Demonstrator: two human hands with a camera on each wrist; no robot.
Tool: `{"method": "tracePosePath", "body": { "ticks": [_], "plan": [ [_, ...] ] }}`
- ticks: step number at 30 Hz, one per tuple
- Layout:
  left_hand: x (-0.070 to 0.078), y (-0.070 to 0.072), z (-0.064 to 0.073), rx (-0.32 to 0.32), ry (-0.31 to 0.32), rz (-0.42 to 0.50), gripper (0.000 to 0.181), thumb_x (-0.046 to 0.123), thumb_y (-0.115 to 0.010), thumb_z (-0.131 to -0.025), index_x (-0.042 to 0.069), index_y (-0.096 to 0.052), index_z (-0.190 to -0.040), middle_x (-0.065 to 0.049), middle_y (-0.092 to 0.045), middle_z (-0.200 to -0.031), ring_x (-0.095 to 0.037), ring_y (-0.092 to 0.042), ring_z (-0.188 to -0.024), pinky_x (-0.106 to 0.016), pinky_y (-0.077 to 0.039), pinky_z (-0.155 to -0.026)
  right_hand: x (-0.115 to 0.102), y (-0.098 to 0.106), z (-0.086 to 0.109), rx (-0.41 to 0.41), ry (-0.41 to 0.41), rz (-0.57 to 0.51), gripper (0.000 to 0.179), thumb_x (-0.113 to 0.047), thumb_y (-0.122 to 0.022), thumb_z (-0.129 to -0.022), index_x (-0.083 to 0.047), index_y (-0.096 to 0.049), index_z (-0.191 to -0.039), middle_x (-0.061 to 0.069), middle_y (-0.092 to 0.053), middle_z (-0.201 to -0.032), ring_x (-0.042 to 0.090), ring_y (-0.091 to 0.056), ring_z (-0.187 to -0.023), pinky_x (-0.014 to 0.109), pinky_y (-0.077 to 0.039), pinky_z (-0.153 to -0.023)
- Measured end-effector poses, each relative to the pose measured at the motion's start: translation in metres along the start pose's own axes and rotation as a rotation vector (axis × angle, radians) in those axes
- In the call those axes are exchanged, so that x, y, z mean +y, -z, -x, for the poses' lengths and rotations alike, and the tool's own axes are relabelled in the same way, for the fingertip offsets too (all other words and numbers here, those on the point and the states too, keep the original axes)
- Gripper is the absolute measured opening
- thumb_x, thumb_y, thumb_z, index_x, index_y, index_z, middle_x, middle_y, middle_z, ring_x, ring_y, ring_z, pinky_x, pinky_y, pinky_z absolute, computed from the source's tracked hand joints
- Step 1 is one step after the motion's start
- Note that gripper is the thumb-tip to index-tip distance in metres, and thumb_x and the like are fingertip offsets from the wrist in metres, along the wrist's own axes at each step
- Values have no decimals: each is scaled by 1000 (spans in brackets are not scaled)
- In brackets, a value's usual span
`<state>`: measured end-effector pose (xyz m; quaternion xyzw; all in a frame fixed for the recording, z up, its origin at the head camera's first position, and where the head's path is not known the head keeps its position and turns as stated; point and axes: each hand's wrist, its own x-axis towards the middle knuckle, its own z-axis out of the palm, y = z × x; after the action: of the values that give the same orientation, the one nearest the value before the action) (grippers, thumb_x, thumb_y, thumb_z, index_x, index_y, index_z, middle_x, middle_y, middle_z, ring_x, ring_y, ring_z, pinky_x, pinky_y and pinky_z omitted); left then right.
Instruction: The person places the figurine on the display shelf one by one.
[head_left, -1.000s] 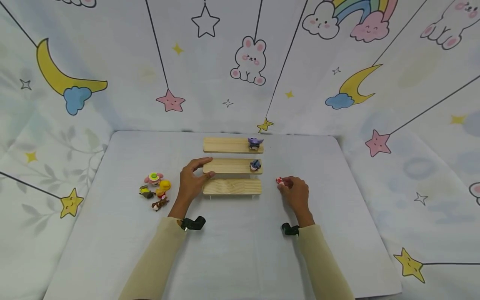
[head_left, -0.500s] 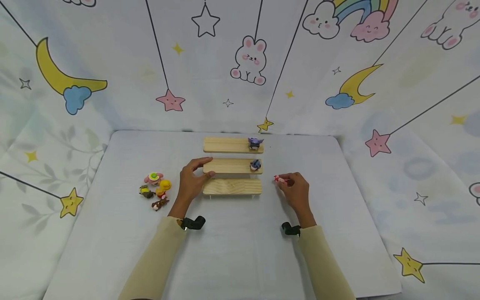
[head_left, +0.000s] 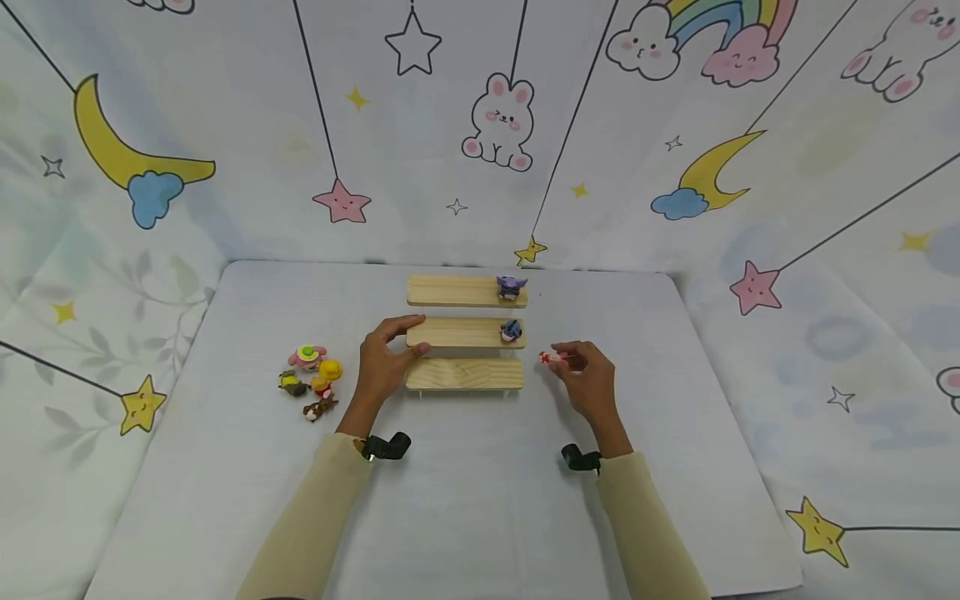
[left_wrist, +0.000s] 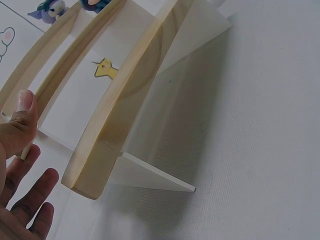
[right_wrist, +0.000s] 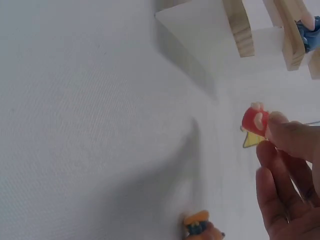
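Note:
My left hand [head_left: 382, 364] holds the left end of the middle wooden board [head_left: 457, 332] of a three-step display shelf. In the left wrist view, the thumb [left_wrist: 25, 107] lies against that board, other fingers below. My right hand [head_left: 592, 382] pinches a small red and white toy figurine [head_left: 551, 357] by thumb and fingertips, just right of the shelf; in the right wrist view the figurine [right_wrist: 255, 120] is held above the table. A purple figurine [head_left: 512, 287] stands on the back board [head_left: 450, 290], a blue one [head_left: 511, 331] on the middle board, both at the right end.
Left of the shelf lies a cluster of several figurines, including a pink one [head_left: 307, 357], a yellow one [head_left: 330, 370] and a brown one [head_left: 319, 408]. The front board [head_left: 463, 375] rests on white supports [left_wrist: 150, 172]. Near the right hand lies an orange and blue figurine [right_wrist: 198, 225].
My right hand has shifted slightly left toward the shelf, and the red and white figurine has turned and shows more beyond the fingertips. My left hand stays on the middle board.

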<state>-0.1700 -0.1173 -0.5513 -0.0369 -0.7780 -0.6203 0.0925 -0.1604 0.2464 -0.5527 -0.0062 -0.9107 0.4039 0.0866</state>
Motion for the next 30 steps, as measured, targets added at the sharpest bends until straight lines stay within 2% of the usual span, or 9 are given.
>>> {"method": "tracePosePath", "body": {
  "ticks": [7, 13, 15, 20, 23, 30],
  "plan": [
    [0, 0, 0, 7, -3, 6, 49, 20, -88, -87, 19, -75, -134, -7, -71, -139, -30, -63, -130, -55, -41, -121, -8, 1, 2, 6, 39, -64, 36, -14, -84, -93, -21, -74, -127, 4, -72, -118, 22, -71, -106, 43, -61, -97],
    [0, -1, 1, 13, -6, 22, 51, 11, -88, -87, 12, -73, -136, -13, -69, -141, -36, -62, -131, -59, -39, -120, -18, 2, 6, 2, 86, -110, 43, -12, -83, -94, -23, -72, -134, 4, -74, -119, 19, -72, -102, 24, -60, -91],
    [0, -2, 1, 13, -7, 30, 51, 9, -87, -87, 10, -73, -136, -15, -69, -142, -38, -61, -131, -60, -38, -121, -21, 2, 7, 3, 106, -129, 46, -10, -83, -93, -23, -71, -136, 4, -74, -118, 18, -72, -101, 21, -59, -90],
    [-1, -2, 1, 15, -17, 25, 51, 11, -88, -87, 12, -73, -136, -13, -70, -141, -37, -62, -130, -59, -39, -120, -29, 0, 10, -9, 163, -177, 51, -4, -83, -92, -19, -69, -139, 3, -75, -115, 17, -73, -101, 26, -61, -90],
    [-2, -1, 0, 15, -24, 16, 50, 15, -88, -87, 15, -74, -135, -11, -71, -139, -34, -64, -129, -57, -41, -120, -34, -3, 13, -16, 197, -159, 50, -5, -83, -92, -18, -69, -138, 2, -76, -116, 17, -73, -100, 27, -61, -91],
    [-3, -1, -1, 10, -8, -5, 48, 23, -88, -88, 20, -75, -134, -6, -71, -139, -30, -64, -129, -54, -41, -121, -42, -13, 21, -25, 252, -109, 38, -12, -84, -92, -19, -74, -128, -1, -77, -117, 16, -72, -100, 44, -61, -91]
  ]
}}
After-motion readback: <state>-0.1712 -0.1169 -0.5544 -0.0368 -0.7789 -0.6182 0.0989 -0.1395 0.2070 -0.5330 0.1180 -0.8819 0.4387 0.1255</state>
